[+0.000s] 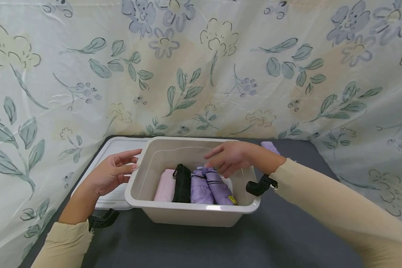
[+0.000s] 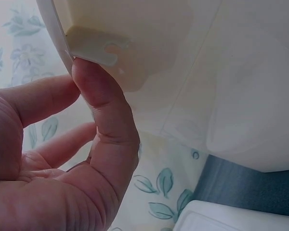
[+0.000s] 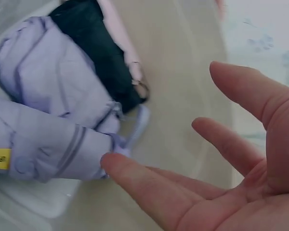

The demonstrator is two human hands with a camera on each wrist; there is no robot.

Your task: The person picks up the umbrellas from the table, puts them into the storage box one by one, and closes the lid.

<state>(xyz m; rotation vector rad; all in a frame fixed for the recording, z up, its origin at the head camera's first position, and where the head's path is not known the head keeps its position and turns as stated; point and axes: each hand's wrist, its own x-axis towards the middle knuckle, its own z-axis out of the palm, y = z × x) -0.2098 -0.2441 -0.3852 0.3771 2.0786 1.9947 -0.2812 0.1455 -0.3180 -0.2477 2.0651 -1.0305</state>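
Floral curtain (image 1: 194,67) behind; left hand (image 1: 111,172) pinches bin rim (image 1: 174,205); umbrellas (image 1: 219,188) below spread right hand (image 1: 230,157).

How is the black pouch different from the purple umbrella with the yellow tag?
The black pouch is dark and shows no tag; the purple umbrella is paler, with a yellow tag. The pouch lies fairly straight; the umbrella slants. Both are long and lie in the tub.

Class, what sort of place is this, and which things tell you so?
Probably a tabletop set up for recording: a floral sheet screens the background, a dark surface bears a beige tub, and the person wears black devices at both wrists.
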